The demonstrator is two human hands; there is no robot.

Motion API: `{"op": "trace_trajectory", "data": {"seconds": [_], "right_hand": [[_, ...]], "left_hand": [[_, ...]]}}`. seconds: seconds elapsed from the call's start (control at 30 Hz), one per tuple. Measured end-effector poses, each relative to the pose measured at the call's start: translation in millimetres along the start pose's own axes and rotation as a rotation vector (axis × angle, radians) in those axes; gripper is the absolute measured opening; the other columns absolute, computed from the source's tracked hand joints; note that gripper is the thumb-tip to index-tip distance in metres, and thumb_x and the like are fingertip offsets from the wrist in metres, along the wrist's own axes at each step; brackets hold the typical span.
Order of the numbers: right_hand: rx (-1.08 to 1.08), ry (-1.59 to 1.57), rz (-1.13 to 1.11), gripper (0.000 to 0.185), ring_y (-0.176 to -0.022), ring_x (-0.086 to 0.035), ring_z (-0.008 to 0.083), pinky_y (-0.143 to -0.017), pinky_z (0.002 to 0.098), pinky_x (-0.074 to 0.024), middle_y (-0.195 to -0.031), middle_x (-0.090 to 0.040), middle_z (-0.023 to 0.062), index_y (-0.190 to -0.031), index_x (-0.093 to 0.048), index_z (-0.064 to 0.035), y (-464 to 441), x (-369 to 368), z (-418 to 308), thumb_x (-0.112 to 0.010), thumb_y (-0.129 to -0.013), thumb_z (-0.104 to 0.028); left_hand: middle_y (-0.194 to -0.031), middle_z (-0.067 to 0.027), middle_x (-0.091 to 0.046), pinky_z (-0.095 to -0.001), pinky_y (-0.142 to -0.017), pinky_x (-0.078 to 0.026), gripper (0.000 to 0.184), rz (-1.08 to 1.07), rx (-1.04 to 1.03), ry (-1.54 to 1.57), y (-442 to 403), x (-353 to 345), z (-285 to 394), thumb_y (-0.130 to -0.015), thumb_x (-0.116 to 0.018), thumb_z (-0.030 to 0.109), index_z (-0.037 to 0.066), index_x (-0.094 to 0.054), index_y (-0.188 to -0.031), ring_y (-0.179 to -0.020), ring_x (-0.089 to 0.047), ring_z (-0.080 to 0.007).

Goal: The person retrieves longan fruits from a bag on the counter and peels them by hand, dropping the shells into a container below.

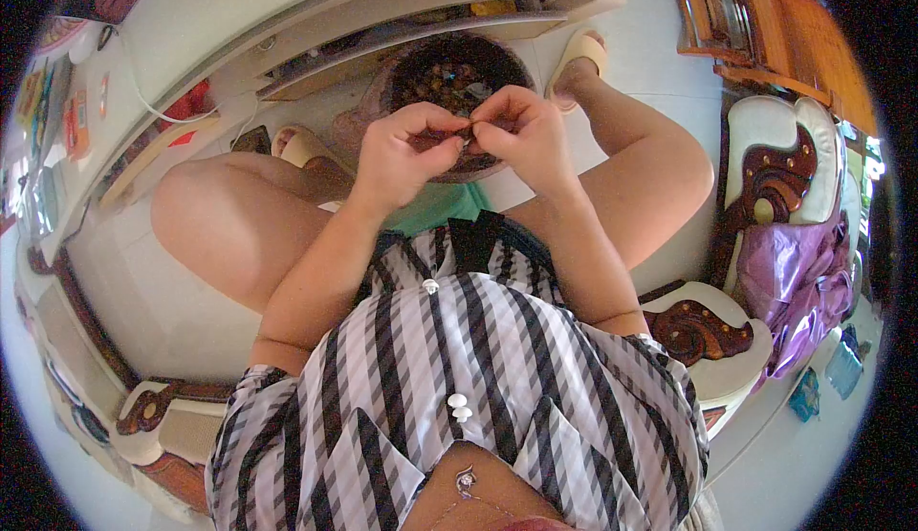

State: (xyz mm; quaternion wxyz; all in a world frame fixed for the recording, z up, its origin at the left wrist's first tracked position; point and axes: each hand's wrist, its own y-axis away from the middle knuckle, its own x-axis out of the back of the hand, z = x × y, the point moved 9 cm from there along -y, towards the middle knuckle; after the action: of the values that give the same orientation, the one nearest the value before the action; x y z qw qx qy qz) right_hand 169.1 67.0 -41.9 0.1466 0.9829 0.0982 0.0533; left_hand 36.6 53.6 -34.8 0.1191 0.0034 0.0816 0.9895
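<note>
One small piece (468,133) is lying between left hand (402,153) and right hand (528,139), neither nearer, above the basin (375,101); both hands' fingers (438,122) are pinching it, its long axis being indiscernible

Both forearms (320,268) converge forward, the left hand (406,155) and right hand (526,141) pinching, fingertips (449,126) nearly meeting.

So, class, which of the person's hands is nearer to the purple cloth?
The right. The purple cloth lies off to the person's right; the right hand is on that side, while the left hand is farther away, beyond it.
</note>
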Motion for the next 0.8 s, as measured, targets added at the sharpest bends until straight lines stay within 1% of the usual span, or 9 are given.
{"op": "trace_trajectory", "data": {"seconds": [0.1,0.17,0.27,0.4,0.47,0.57,0.6,0.67,0.8], "right_hand": [[-0.043,-0.193,-0.009,0.011,-0.062,-0.055,0.0082,-0.056,0.0218,-0.0449,-0.07,-0.06,0.0028,-0.079,-0.059,-0.0012,0.1,-1.5,1.9,-0.062,-0.068,-0.004],[-0.065,-0.217,-0.049,0.011,-0.065,-0.057,0.0082,-0.058,0.0202,-0.0462,-0.073,-0.059,0.0036,-0.081,-0.057,0.0003,-1.1,-3.2,1.3,-0.061,-0.071,-0.001],[0.021,-0.035,-0.073,0.012,-0.066,-0.056,0.0075,-0.059,0.0194,-0.0456,-0.074,-0.059,0.0029,-0.081,-0.057,0.0,-0.4,-4.7,-8.2,-0.063,-0.071,-0.001],[0.05,0.093,0.031,0.013,-0.059,-0.052,0.0068,-0.055,0.0219,-0.0437,-0.064,-0.059,0.0022,-0.072,-0.061,-0.0016,-0.3,1.0,-9.4,-0.066,-0.064,-0.009],[0.046,0.087,0.041,0.013,-0.059,-0.052,0.0071,-0.055,0.0221,-0.0436,-0.063,-0.059,0.0026,-0.07,-0.061,-0.0014,-0.3,1.7,-9.6,-0.067,-0.063,-0.01],[0.033,0.131,-0.043,0.01,-0.067,-0.055,0.0077,-0.06,0.0193,-0.0453,-0.075,-0.059,0.0042,-0.078,-0.057,0.0013,-1.5,-0.2,-7.4,-0.062,-0.07,0.0],[0.016,0.03,-0.031,0.01,-0.068,-0.056,0.0082,-0.061,0.0197,-0.0455,-0.076,-0.059,0.0049,-0.078,-0.056,0.0016,-1.5,0.6,-5.7,-0.062,-0.07,0.0],[-0.018,-0.173,-0.006,0.01,-0.07,-0.056,0.0091,-0.062,0.0204,-0.0461,-0.08,-0.058,0.0063,-0.078,-0.055,0.0021,-1.8,0.1,-0.7,-0.061,-0.07,0.0],[0.145,-0.087,0.092,0.012,-0.065,-0.056,0.0083,-0.06,0.0217,-0.046,-0.072,-0.061,0.0036,-0.076,-0.06,-0.0019,-0.8,5.0,-10.8,-0.065,-0.065,-0.004]], "left_hand": [[-0.086,-0.0046,-0.059,-0.0211,-0.068,-0.045,0.016,-0.028,0.014,0.255,-4.1,-3.5,-13.4,-0.07,-0.062,-0.001,0.002,-0.061,-0.086,-0.077,-0.056,-0.0102],[-0.086,-0.005,-0.059,-0.0218,-0.07,-0.044,0.017,0.014,-0.066,0.136,-4.2,1.8,-5.4,-0.069,-0.062,-0.001,0.002,-0.061,-0.086,-0.078,-0.056,-0.0115],[-0.086,-0.0064,-0.059,-0.0235,-0.07,-0.045,0.018,0.045,-0.157,-0.053,-2.8,4.5,10.1,-0.067,-0.061,-0.001,0.002,-0.061,-0.086,-0.078,-0.057,-0.0148],[-0.084,-0.009,-0.059,-0.0252,-0.069,-0.045,0.02,0.054,-0.303,-0.21,0.0,2.2,22.5,-0.065,-0.061,-0.001,0.002,-0.061,-0.085,-0.077,-0.057,-0.019],[-0.083,-0.0095,-0.059,-0.0255,-0.069,-0.045,0.02,0.054,-0.299,-0.219,1.0,1.7,24.8,-0.065,-0.061,-0.002,0.002,-0.061,-0.085,-0.077,-0.058,-0.0198],[-0.084,-0.0095,-0.059,-0.0257,-0.07,-0.045,0.02,0.053,-0.316,-0.205,2.2,1.2,26.8,-0.066,-0.061,-0.002,0.002,-0.061,-0.085,-0.078,-0.058,-0.0189],[-0.084,-0.0093,-0.059,-0.0257,-0.07,-0.045,0.02,0.055,-0.324,-0.196,2.6,1.2,26.6,-0.067,-0.061,-0.003,0.002,-0.061,-0.086,-0.078,-0.058,-0.0183],[-0.085,-0.0078,-0.059,-0.025,-0.071,-0.045,0.02,0.042,-0.263,-0.025,0.0,0.9,13.8,-0.069,-0.061,-0.003,0.002,-0.06,-0.089,-0.08,-0.057,-0.016],[-0.089,-0.0044,-0.058,-0.0231,-0.072,-0.045,0.02,-0.004,-0.003,0.334,-3.8,-4.9,-6.3,-0.074,-0.06,-0.001,0.001,-0.058,-0.094,-0.082,-0.055,-0.0118]]}}
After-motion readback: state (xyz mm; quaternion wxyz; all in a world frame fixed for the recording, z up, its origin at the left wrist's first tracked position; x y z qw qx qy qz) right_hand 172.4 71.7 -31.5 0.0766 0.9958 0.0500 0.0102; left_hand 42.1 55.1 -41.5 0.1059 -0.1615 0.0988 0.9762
